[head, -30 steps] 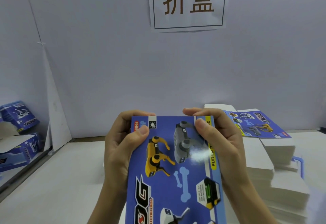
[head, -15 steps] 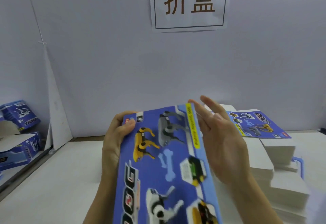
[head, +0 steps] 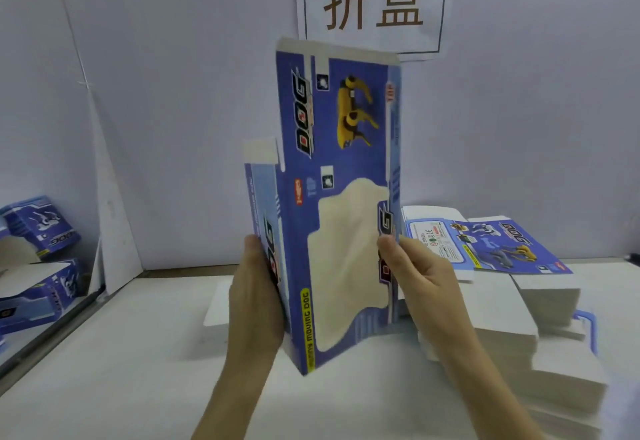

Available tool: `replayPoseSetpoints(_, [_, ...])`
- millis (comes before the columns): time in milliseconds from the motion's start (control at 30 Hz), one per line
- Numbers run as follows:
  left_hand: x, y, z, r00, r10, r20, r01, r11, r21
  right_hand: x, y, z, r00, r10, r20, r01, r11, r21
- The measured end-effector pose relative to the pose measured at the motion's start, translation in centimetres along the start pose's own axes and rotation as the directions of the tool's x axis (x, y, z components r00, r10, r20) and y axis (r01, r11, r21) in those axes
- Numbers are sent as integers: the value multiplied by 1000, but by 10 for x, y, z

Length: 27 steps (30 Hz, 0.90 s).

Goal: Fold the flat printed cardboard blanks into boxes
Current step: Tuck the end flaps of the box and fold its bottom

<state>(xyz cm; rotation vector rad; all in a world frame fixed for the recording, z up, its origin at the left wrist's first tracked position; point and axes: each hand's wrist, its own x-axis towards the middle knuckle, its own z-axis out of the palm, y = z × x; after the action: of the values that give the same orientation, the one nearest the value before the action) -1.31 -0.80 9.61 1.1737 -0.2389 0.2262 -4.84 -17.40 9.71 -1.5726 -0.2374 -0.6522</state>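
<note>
Blue blank (head: pixel 332 204) upright — half-opened, seemingly — both hands gripping.

A blue printed blank (head: pixel 332 176) stands upright near centre, partly opened into a sleeve, pale window cutout facing near. More flat blanks (head: pixel 512 287) lie stacked at right. Folded boxes (head: pixel 38 259) lie far left.
</note>
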Motion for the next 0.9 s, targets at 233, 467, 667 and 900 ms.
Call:
replayPoseSetpoints(233, [-5, 9, -6, 992, -60, 111, 58, 998, 23, -4, -2, 6, 989, 139, 54, -145, 979, 144])
replayPoseSetpoints(467, [0, 8, -12, 995, -4, 101, 9, 999, -46, -4, -5, 7, 989, 135, 63, -146, 955, 257])
replayPoseSetpoints(667, [-1, 11, -7, 973, 191, 125, -208, 968, 139, -5, -3, 15, 999, 33, -27, -28, 987, 157])
replayPoseSetpoints(900, [-3, 14, -12, 936, 110, 336, -193, 955, 226, -5, -3, 12, 993, -101, 60, 94, 991, 99])
